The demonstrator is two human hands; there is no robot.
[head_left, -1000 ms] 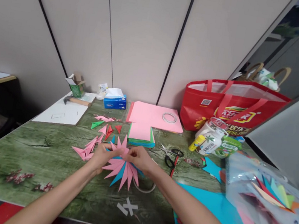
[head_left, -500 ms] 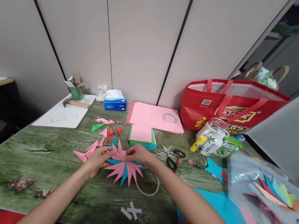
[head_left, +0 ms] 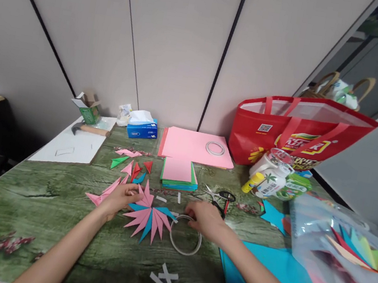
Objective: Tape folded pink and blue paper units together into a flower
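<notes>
A pointed star of folded pink and blue paper (head_left: 149, 219) lies flat on the table. My left hand (head_left: 121, 200) pinches its upper left edge, thumb and fingers closed on a pink point. To the right of the star is a thin white roll of tape (head_left: 183, 252). My right hand (head_left: 203, 215) is over its upper rim, with curled fingers that seem to grip it; the fingertips are partly hidden. Beside my left hand lie folded pink paper pieces (head_left: 108, 191). Small white strips (head_left: 161, 199) are just beyond the star.
Scissors (head_left: 219, 197) lie beyond my right hand. Stacked paper squares (head_left: 178, 171) and pink sheets (head_left: 188, 145) sit behind. Blue sheets (head_left: 261, 269), a plastic bag (head_left: 320, 221), a glue stick (head_left: 252, 182) and a red bag (head_left: 247, 141) are at right; a hammer (head_left: 91, 129) and tissue box (head_left: 142, 130) at left.
My right hand has left the star and moved right to the tape roll. White strips that my hand and arm covered now show. My left hand stays at the star's edge.
</notes>
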